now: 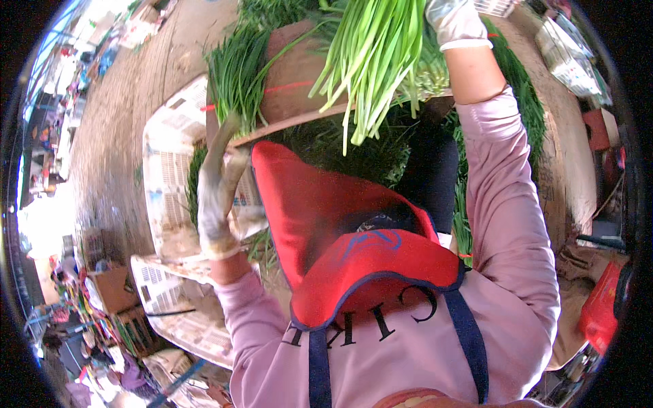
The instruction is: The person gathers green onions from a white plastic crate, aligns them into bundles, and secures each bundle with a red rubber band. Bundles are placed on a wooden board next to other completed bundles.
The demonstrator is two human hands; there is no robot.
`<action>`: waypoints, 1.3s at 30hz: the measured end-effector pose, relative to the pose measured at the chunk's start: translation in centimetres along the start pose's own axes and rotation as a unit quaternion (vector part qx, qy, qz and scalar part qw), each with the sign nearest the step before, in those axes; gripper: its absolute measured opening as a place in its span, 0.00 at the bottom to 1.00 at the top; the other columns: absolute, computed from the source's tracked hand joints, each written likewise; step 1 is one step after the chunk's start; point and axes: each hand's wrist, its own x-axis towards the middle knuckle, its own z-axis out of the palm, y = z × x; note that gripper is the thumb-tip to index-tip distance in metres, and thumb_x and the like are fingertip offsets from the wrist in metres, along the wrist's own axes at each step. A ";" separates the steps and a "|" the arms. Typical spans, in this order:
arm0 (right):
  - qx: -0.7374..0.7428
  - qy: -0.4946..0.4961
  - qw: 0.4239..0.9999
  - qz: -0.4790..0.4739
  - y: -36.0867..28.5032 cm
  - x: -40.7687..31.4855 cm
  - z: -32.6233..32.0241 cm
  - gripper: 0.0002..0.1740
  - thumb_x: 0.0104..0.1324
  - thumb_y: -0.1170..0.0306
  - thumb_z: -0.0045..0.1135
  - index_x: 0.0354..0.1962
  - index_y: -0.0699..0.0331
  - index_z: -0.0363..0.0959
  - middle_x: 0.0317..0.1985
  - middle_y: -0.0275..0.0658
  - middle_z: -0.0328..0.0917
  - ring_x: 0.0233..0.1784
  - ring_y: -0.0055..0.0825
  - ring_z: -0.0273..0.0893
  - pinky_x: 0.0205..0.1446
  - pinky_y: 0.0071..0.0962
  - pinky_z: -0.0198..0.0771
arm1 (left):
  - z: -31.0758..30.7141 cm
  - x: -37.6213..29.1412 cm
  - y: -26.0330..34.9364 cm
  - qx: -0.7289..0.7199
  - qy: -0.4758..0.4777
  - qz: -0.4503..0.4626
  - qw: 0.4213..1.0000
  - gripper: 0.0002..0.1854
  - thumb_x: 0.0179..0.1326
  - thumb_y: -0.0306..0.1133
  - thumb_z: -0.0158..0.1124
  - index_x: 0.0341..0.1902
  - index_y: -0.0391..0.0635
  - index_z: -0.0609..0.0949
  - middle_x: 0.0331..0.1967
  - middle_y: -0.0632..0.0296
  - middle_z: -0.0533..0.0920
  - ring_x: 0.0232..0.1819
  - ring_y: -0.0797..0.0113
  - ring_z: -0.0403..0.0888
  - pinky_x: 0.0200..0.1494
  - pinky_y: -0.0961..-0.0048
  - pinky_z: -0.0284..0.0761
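Both hands wear pale, soiled gloves. My right hand, at the top edge, is beside a large loose bunch of garlic chives and appears to grip it; part of the hand is cut off by the frame. The bunch's cut ends hang towards me above a wooden board. My left hand, blurred, is raised with its fingers apart and nothing visible in it. Its fingertips are close to the lower ends of another chive bunch, which lies on the board's left end. Red bands show on the board near that bunch.
White plastic crates stand on the left. More greens are piled on the right, and loose leaves lie in shadow below the board. A red apron bulges out in front of me. A cardboard box is at the lower left.
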 end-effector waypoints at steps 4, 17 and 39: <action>0.106 -0.039 0.991 0.067 7.9 2.0 -1.0 0.13 0.65 0.62 0.57 0.39 0.64 0.75 0.27 0.37 0.80 0.30 0.35 0.81 0.33 0.32 0.82 | 5.5 8.8 -0.4 -0.200 -0.146 0.044 0.968 0.46 0.55 0.62 0.64 0.67 0.36 0.68 0.64 0.48 0.71 0.64 0.58 0.70 0.65 0.64 0.65; -0.159 0.218 0.963 0.018 19.2 -2.8 -6.8 0.22 0.68 0.62 0.55 0.54 0.67 0.70 0.49 0.40 0.76 0.50 0.29 0.75 0.55 0.29 0.72 | 12.5 11.8 -7.7 -0.315 -0.083 -0.357 0.875 0.19 0.61 0.39 0.66 0.49 0.36 0.80 0.34 0.56 0.85 0.29 0.66 0.84 0.30 0.74 0.79; -0.576 0.289 0.697 0.314 21.8 -20.1 -9.6 0.28 0.58 0.50 0.63 0.47 0.64 0.79 0.43 0.49 0.83 0.47 0.42 0.81 0.54 0.32 0.72 | 17.2 7.7 -11.8 -0.532 -0.049 -0.350 0.769 0.17 0.68 0.38 0.57 0.56 0.47 0.76 0.49 0.58 0.82 0.48 0.60 0.82 0.49 0.55 0.80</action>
